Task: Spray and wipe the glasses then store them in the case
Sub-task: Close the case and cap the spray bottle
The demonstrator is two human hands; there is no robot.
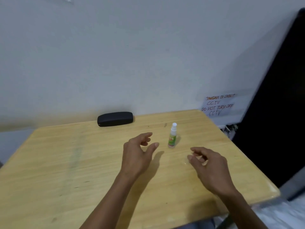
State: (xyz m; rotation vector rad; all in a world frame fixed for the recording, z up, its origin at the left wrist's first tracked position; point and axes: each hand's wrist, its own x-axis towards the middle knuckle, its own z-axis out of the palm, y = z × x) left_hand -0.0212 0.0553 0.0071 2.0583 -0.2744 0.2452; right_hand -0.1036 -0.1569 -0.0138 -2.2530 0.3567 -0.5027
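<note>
Both hands hover empty over the wooden table point(49, 162)

The left hand point(137, 154) and right hand point(209, 166) have loosely spread fingers, holding nothing; the spray bottle point(172, 135) stands upright between them, the closed black case point(115, 119) lies at the far edge

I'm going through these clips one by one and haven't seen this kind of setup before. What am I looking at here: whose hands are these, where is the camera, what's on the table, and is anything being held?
There is no machine here. A person wears a wide-angle camera on the head, looking forward and down, so the two bare arms reaching in from the bottom are their own. The left hand and right hand hover over a wooden table, fingers loosely spread, holding nothing. A small spray bottle with a green label stands upright just beyond them. A closed black glasses case lies at the far edge by the wall. No glasses are visible. A handwritten note about CCTV is stuck to the wall.
</note>
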